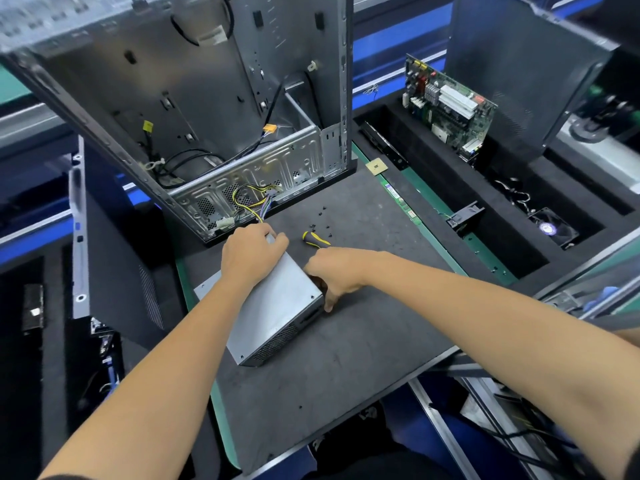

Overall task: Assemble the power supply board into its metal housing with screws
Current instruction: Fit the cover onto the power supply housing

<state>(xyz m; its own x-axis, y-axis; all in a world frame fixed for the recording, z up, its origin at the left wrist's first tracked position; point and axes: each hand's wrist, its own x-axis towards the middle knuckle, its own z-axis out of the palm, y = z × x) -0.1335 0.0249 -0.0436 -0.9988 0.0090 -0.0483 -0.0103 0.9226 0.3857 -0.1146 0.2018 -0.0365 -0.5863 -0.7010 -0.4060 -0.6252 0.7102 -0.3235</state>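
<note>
Dark bench (363,341) mid-frame, open computer case (194,109) upper left. Metal housing (277,306) lies at centre, gripped at its far end by left hand (251,259); right hand (334,275) is curled on its right edge. Positioning step judged; screwdriver (316,240) and screws (320,225) beyond are needed next.

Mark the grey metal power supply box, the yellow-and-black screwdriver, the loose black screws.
grey metal power supply box (277,299), head view, top panel
yellow-and-black screwdriver (316,239), head view, handle
loose black screws (320,214), head view, one screw
</note>
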